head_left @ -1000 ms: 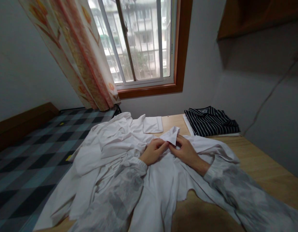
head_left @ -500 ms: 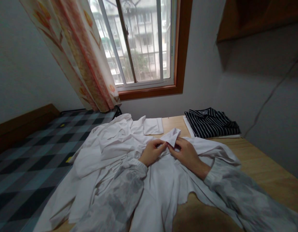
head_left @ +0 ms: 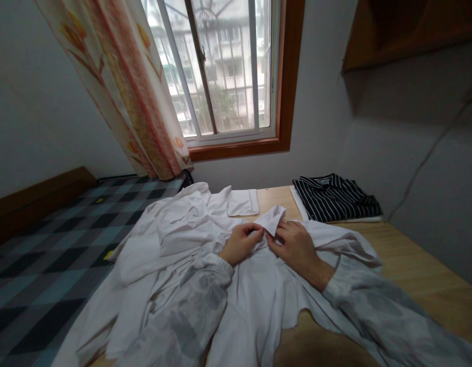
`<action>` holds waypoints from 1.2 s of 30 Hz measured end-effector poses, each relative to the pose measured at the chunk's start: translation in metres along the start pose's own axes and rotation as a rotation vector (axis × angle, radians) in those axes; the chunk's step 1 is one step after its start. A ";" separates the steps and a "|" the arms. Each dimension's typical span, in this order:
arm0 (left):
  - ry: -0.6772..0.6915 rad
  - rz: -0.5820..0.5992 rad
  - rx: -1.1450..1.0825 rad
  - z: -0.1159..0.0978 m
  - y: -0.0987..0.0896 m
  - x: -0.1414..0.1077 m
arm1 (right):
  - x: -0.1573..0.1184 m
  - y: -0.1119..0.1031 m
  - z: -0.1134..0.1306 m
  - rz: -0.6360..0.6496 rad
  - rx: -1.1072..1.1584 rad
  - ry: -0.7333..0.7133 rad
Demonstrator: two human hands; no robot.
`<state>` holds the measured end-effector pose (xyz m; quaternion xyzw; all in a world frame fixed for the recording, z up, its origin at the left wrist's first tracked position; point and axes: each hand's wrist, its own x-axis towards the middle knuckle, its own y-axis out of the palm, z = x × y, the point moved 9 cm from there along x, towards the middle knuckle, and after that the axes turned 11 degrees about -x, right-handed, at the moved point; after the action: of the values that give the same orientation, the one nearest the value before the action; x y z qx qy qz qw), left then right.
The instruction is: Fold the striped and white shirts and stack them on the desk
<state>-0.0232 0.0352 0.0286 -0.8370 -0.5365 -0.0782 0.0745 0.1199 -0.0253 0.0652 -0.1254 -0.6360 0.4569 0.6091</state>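
Note:
A white shirt (head_left: 190,234) lies loosely spread over a wooden table (head_left: 408,255), its cloth creased and draped toward me. My left hand (head_left: 241,242) pinches the shirt between thumb and fingers near its collar. Close beside it, my right hand (head_left: 295,247) grips the same part, with a pointed collar tip (head_left: 273,219) standing up between the two hands. The fingertips nearly meet, and whatever small detail lies between them is hidden. Both forearms rest low over the cloth in grey patterned sleeves.
At the back right of the table lies a folded black-and-white striped shirt (head_left: 335,196) on top of something white. A checked bed surface (head_left: 68,234) is on the left. Behind are a window (head_left: 228,76), a flowered curtain (head_left: 125,92) and a wooden wall shelf (head_left: 408,35).
The right hand's fingers have shifted slightly at the collar, and the collar tip has tilted a little. The view has moved marginally; the left hand keeps its pinch.

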 end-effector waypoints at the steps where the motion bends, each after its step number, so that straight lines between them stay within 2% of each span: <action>1: 0.002 -0.006 0.000 0.001 0.000 0.000 | 0.000 -0.001 0.001 0.000 -0.021 -0.007; 6: 0.013 -0.013 0.001 0.006 -0.003 0.002 | 0.001 0.000 0.002 0.025 -0.054 -0.032; 11: 0.028 -0.005 0.024 0.007 -0.003 0.002 | 0.000 0.002 -0.001 0.050 0.004 -0.017; 25: 0.088 0.018 0.192 -0.014 0.004 -0.004 | 0.001 0.012 -0.009 0.093 0.200 0.031; 32: 0.090 -0.012 0.177 -0.007 -0.002 -0.003 | 0.000 0.014 -0.011 0.047 0.295 0.030; 36: 0.095 -0.006 0.169 -0.006 -0.002 -0.001 | 0.001 0.014 -0.012 0.066 0.291 0.017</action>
<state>-0.0259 0.0339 0.0343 -0.8216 -0.5393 -0.0726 0.1700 0.1250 -0.0114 0.0534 -0.0604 -0.5534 0.5629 0.6109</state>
